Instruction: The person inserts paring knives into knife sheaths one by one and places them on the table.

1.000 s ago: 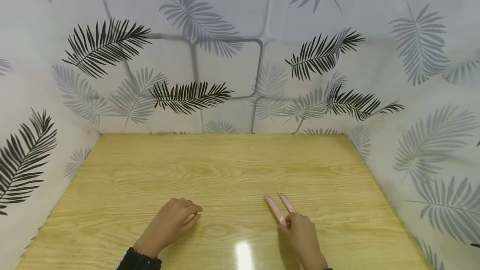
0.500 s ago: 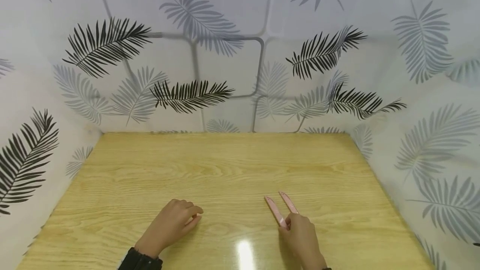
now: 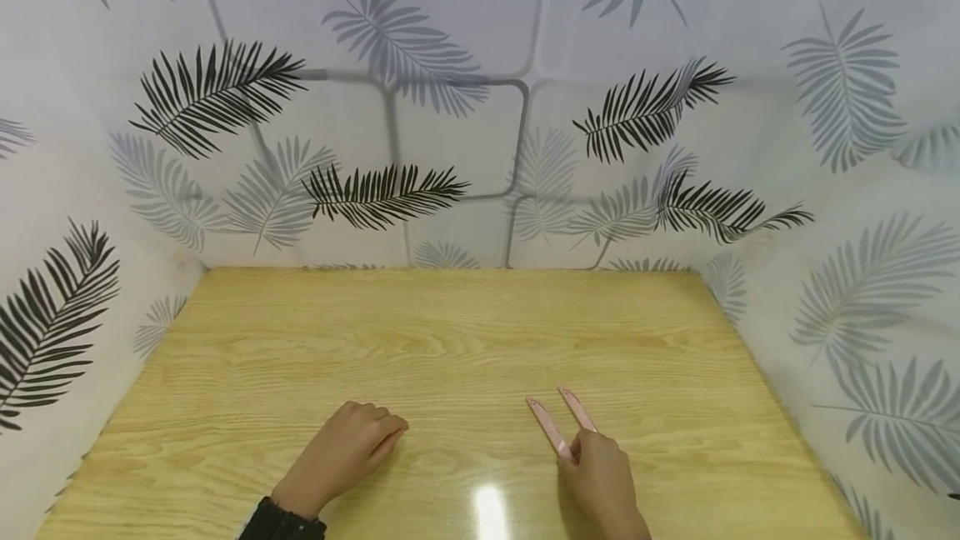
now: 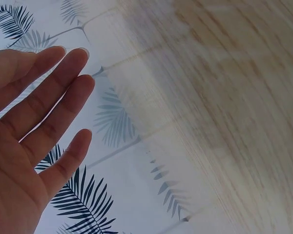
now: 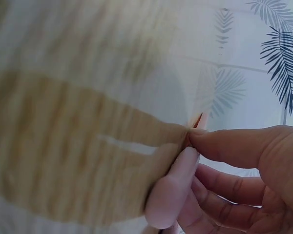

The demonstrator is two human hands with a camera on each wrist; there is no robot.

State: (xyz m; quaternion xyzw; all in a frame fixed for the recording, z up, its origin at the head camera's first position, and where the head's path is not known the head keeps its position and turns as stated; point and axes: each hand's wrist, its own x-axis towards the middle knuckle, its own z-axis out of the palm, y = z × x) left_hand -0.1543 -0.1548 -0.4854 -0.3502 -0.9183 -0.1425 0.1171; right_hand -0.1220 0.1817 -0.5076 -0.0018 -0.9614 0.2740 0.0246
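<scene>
My right hand point(image 3: 600, 473) is low over the wooden table and holds a slim pink pointed piece point(image 3: 548, 427). A matching slim pink piece point(image 3: 577, 409) lies alongside it, slanted the same way, its near end hidden by the hand. Their tips point away to the left, apart from each other. In the right wrist view the thumb point(image 5: 229, 146) presses at a pink piece point(image 5: 171, 200) with a thick rounded near end. My left hand point(image 3: 348, 450) is at the table's left front with nothing in it; the left wrist view shows its fingers point(image 4: 51, 107) loosely bent.
The light wood table point(image 3: 450, 315) spans the whole front. White cloth with a leaf print point(image 3: 450, 132) stands behind it and along both sides. A bright glare spot point(image 3: 490, 511) shows at the table's near edge, between the hands.
The left pink piece's tip has shifted slightly nearer to me, with the right hand still around the same spot. The left thumb now looks closer to its fingers.
</scene>
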